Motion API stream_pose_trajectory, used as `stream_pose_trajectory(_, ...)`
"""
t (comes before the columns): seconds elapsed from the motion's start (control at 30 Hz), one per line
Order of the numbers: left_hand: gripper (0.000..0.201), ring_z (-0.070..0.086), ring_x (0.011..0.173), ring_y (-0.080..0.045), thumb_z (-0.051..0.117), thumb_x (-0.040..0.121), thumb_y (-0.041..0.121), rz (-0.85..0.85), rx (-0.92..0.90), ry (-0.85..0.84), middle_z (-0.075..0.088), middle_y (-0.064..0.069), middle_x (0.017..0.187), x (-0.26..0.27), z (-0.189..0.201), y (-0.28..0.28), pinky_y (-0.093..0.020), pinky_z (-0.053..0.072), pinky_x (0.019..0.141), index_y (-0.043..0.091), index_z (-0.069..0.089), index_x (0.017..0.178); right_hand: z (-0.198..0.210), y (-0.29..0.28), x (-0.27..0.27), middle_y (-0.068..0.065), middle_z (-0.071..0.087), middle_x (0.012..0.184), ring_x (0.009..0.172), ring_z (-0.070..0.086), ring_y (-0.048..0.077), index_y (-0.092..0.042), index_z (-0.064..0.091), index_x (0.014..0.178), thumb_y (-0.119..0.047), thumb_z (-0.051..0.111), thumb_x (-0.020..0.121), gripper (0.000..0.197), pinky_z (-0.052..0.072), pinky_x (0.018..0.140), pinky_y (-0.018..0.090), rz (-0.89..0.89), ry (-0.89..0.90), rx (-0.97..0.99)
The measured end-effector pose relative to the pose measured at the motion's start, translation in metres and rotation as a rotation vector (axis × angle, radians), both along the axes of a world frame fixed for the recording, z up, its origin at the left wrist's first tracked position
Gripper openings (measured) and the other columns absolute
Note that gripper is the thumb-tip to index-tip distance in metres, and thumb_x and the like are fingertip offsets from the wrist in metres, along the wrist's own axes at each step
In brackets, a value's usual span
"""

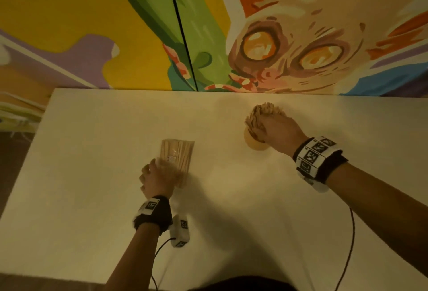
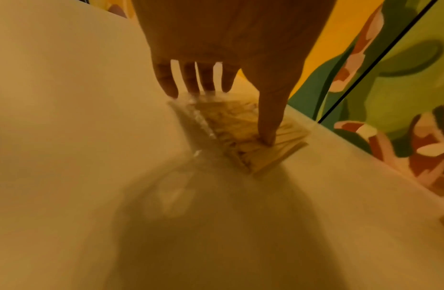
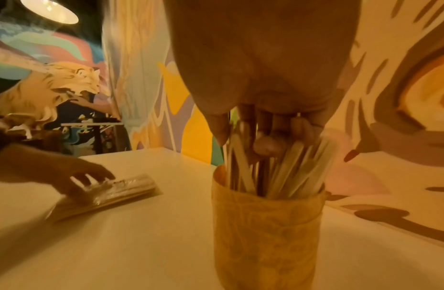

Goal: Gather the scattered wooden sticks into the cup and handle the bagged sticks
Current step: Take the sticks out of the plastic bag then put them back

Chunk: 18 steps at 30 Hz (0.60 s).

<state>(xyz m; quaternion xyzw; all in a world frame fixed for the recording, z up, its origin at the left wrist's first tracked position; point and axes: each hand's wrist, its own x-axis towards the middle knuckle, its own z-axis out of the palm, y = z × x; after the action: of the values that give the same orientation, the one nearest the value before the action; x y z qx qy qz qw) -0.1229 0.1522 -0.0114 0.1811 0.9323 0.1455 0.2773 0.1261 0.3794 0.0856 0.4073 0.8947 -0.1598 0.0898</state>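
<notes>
A clear plastic bag of wooden sticks (image 1: 178, 154) lies flat near the middle of the white table (image 1: 92, 151). My left hand (image 1: 154, 170) rests on the bag's near end. In the left wrist view the left hand (image 2: 228, 115) has straight fingers touching the bag (image 2: 230, 127), and the thumb presses on its top. Further right stands a tan cup (image 1: 254, 143) full of loose wooden sticks (image 1: 266, 109). My right hand (image 1: 261, 126) is over it. In the right wrist view the right hand (image 3: 243, 141) has its fingers curled round the sticks' (image 3: 297, 166) tops above the cup (image 3: 265, 225).
A painted mural wall (image 1: 278, 47) rises right behind the table's far edge. Cables (image 1: 347, 244) trail from both wrists across the near part of the table. A lit lamp (image 3: 49, 7) hangs high at the left. The table's left edge drops to the floor.
</notes>
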Motion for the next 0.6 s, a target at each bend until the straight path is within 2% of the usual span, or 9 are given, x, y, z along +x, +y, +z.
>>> stream_pose_trajectory(0.07, 0.087, 0.038, 0.129, -0.036, 0.073, 0.074, 0.052, 0.017, -0.057, -0.007, 0.041, -0.012, 0.141, -0.004, -0.003, -0.001, -0.054, 0.032, 0.104, 0.019, 0.031, 0.143, 0.01, 0.0, 0.006, 0.01, 0.066, 0.107, 0.096, 0.062, 0.033, -0.013, 0.057, 0.114, -0.041, 0.05, 0.097, 0.034, 0.049, 0.078, 0.039, -0.034, 0.01, 0.045)
stream_pose_trajectory(0.13, 0.077, 0.049, 0.119, -0.035, 0.076, 0.074, 0.049, 0.06, -0.04, -0.078, 0.054, -0.01, 0.128, -0.006, -0.003, 0.0, -0.049, 0.039, 0.1, 0.016, 0.041, 0.134, 0.018, -0.001, 0.015, 0.009, 0.064, 0.108, 0.095, 0.062, 0.031, -0.015, 0.058, 0.117, -0.04, 0.055, 0.095, 0.034, 0.049, 0.077, 0.038, -0.084, 0.062, 0.077)
stream_pose_trajectory(0.2, 0.051, 0.059, 0.099, -0.031, 0.08, 0.073, 0.04, 0.068, 0.029, -0.2, 0.063, -0.008, 0.102, -0.006, -0.005, -0.002, -0.042, 0.049, 0.087, 0.012, 0.055, 0.107, 0.023, -0.003, 0.03, 0.008, 0.06, 0.104, 0.089, 0.06, 0.028, -0.013, 0.059, 0.113, -0.034, 0.058, 0.094, 0.028, 0.049, 0.075, 0.039, -0.137, 0.216, 0.093)
stream_pose_trajectory(0.3, 0.033, 0.061, 0.083, -0.03, 0.081, 0.075, 0.034, 0.079, 0.162, -0.318, 0.065, -0.01, 0.086, 0.0, -0.01, -0.015, -0.044, 0.054, 0.078, 0.012, 0.057, 0.08, 0.033, -0.02, 0.05, 0.003, 0.058, 0.095, 0.071, 0.057, 0.019, -0.012, 0.061, 0.098, -0.02, 0.06, 0.093, 0.01, 0.05, 0.068, 0.038, -0.147, 0.477, 0.096)
stream_pose_trajectory(0.37, 0.023, 0.064, 0.084, -0.029, 0.077, 0.08, 0.031, 0.074, 0.238, -0.355, 0.067, -0.007, 0.087, 0.01, -0.01, -0.024, -0.044, 0.055, 0.08, 0.016, 0.059, 0.081, 0.037, -0.043, 0.059, 0.0, 0.061, 0.088, 0.068, 0.058, 0.016, -0.012, 0.063, 0.093, -0.013, 0.061, 0.092, 0.002, 0.049, 0.066, 0.03, -0.169, 0.561, 0.012)
stream_pose_trajectory(0.43, 0.017, 0.068, 0.088, -0.03, 0.075, 0.082, 0.025, 0.086, 0.332, -0.469, 0.07, -0.009, 0.095, 0.026, 0.0, -0.03, -0.046, 0.057, 0.08, 0.016, 0.064, 0.091, 0.031, -0.075, 0.064, -0.003, 0.064, 0.078, 0.066, 0.058, 0.011, -0.014, 0.064, 0.086, -0.013, 0.06, 0.094, 0.008, 0.048, 0.064, 0.024, -0.206, 0.561, -0.176)
stream_pose_trajectory(0.5, 0.024, 0.07, 0.088, -0.031, 0.076, 0.082, 0.019, 0.077, 0.429, -0.606, 0.071, -0.013, 0.098, 0.045, 0.015, -0.035, -0.04, 0.059, 0.07, 0.009, 0.064, 0.1, 0.015, -0.105, 0.066, 0.0, 0.067, 0.076, 0.064, 0.061, 0.01, -0.012, 0.066, 0.085, -0.02, 0.059, 0.096, 0.015, 0.05, 0.065, 0.026, -0.289, 0.487, -0.453)
stream_pose_trajectory(0.6, 0.031, 0.07, 0.082, -0.025, 0.08, 0.075, 0.023, -0.042, 0.542, -0.779, 0.073, -0.009, 0.095, 0.074, 0.035, -0.044, -0.028, 0.054, 0.059, 0.008, 0.065, 0.099, -0.013, -0.137, 0.064, 0.002, 0.071, 0.089, 0.076, 0.068, 0.015, -0.015, 0.067, 0.098, -0.036, 0.06, 0.095, 0.023, 0.05, 0.069, 0.03, -0.525, 0.459, -0.718)
